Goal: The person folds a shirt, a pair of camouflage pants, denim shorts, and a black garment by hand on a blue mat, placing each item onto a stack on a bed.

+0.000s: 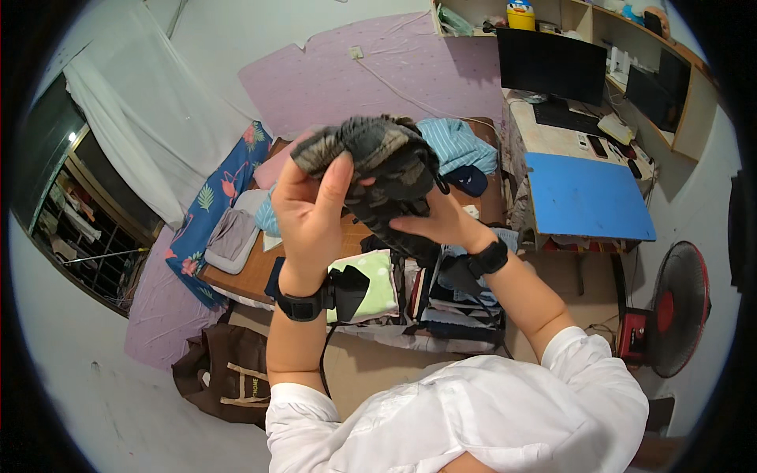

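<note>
A bundled camouflage garment [386,169] in dark green, brown and black is held up in front of me above the bed. My left hand [315,209] pinches its left edge, thumb in front and fingers behind the cloth. My right hand [441,225] grips its lower right side, the thumb lying across the front and the other fingers hidden behind. Below the hands, a folded light green cloth [364,288] lies at the near edge of the bed. Beside it sits a stack of folded clothes [461,303], partly covered by my right wrist.
The bed [233,272] also carries a blue striped cloth [457,146], a dark cap [467,180] and a grey garment [231,234]. A brown bag [229,374] stands on the floor at left. To the right are a desk with a blue board [587,195] and a fan [678,307].
</note>
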A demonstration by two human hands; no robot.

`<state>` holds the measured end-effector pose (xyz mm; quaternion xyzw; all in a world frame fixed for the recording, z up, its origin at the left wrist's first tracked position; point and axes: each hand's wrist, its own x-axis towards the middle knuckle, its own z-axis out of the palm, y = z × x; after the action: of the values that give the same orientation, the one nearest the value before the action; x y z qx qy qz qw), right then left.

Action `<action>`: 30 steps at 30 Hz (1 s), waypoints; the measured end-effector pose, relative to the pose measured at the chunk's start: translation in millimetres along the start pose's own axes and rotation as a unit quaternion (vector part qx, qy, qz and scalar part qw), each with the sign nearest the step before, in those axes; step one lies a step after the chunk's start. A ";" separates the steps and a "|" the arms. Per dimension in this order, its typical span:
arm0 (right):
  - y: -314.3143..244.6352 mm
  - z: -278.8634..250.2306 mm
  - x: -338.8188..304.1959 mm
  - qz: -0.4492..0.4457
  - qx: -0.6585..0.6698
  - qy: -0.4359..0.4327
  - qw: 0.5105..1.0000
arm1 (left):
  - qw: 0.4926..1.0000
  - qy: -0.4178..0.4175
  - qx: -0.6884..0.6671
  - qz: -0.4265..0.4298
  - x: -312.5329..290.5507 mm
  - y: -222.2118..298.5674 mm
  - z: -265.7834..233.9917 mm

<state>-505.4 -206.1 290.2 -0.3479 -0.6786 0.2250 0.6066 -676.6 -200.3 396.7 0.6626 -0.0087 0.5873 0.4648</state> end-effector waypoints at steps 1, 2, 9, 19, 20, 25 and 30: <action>-5.0 11.2 -7.5 -0.057 -0.065 0.002 0.996 | 1.000 0.000 -0.002 0.001 -0.6 13.5 3.7; -1.7 27.0 -21.3 0.020 0.057 0.023 0.998 | 1.000 -0.007 -0.008 0.027 -2.1 26.5 5.5; 19.9 84.8 -58.1 0.102 -0.082 -0.028 0.991 | 0.979 -0.048 -0.054 0.192 -13.6 103.9 5.8; -132.7 70.2 -106.6 0.140 -0.114 -0.046 0.982 | 0.993 0.011 -0.114 0.026 -58.7 93.6 -22.0; -126.0 66.7 -123.7 0.144 -0.157 -0.079 0.974 | 0.991 -0.001 -0.128 -0.027 -66.8 84.5 -18.0; -154.7 57.9 -175.5 0.315 -0.149 -0.103 0.932 | 0.969 -0.096 -0.175 -0.143 -93.9 49.7 14.1; -169.3 25.4 -213.8 0.232 0.005 0.150 0.961 | 0.885 -0.167 -0.298 -0.317 -118.5 21.4 74.2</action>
<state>-559.2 -473.5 266.7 -0.5229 -0.4793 0.3081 0.6339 -668.1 -322.2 325.6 0.5483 -0.0504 0.2588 0.7936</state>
